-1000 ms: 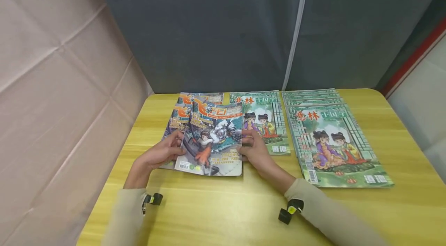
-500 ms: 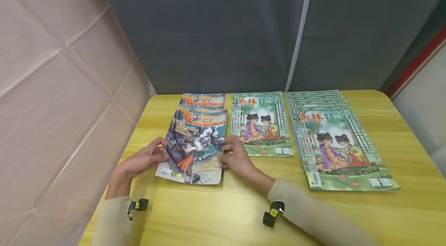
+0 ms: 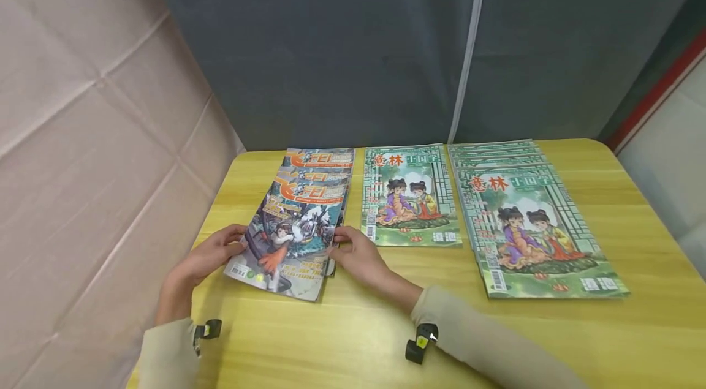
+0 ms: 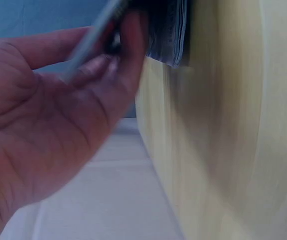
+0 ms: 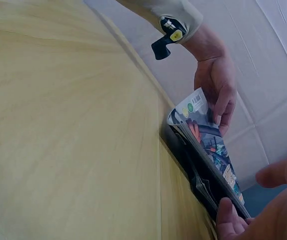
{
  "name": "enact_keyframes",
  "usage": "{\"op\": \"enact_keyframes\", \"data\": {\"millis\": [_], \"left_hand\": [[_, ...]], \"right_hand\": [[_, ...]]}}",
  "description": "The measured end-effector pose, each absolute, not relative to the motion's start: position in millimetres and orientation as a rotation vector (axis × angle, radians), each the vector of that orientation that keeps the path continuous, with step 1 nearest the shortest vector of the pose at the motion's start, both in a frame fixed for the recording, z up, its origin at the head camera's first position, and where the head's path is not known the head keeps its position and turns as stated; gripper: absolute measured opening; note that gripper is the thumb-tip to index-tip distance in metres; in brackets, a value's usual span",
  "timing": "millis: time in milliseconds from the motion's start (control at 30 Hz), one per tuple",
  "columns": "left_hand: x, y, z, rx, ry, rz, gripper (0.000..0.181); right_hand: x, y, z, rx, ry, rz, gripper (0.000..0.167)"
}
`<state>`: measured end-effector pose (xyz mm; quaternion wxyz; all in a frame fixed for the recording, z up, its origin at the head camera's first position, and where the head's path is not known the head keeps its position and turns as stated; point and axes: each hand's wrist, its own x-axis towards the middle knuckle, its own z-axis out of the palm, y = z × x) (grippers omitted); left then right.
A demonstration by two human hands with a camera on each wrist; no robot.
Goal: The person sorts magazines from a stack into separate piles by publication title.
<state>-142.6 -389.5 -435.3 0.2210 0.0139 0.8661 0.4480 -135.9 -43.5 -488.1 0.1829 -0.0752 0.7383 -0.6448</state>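
Note:
A magazine (image 3: 300, 226) with a dark blue-grey cover and an orange title is held by both hands, tilted above others like it. My left hand (image 3: 212, 253) pinches its left edge, thumb on the cover. On its right edge my right hand (image 3: 361, 258) grips with thumb and fingers. In the right wrist view the magazine (image 5: 211, 137) stands off the table, with page edges of another below it. Behind it, two matching magazines (image 3: 325, 157) lie overlapped, only their tops showing. The left wrist view shows the left hand (image 4: 68, 107) around the blurred magazine edge (image 4: 96, 40).
A green magazine (image 3: 410, 199) lies at the middle back of the yellow wooden table (image 3: 353, 328). To its right is an overlapping row of several matching green magazines (image 3: 543, 236). A grey curtain (image 3: 342, 46) closes the back and a pale cloth wall (image 3: 99, 162) the left.
Both hands have carried the dark-covered magazine left and toward the person, from partly over the green magazine to over the matching ones. It now tilts more, and the green magazine is uncovered.

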Motion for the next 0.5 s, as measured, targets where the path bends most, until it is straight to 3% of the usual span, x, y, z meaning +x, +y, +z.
{"op": "enact_keyframes", "data": {"millis": [233, 500], "left_hand": [[-139.2, -365.3, -430.8, -0.072, 2.661, 0.811, 0.056], [-137.7, -349.9, -430.3, -0.06, 2.758, 0.555, 0.053]], "right_hand": [[-132.9, -43.7, -483.2, -0.317, 2.252, -1.651, 0.068], [-128.5, -45.2, -483.7, -0.365, 2.369, -1.463, 0.08]]}}
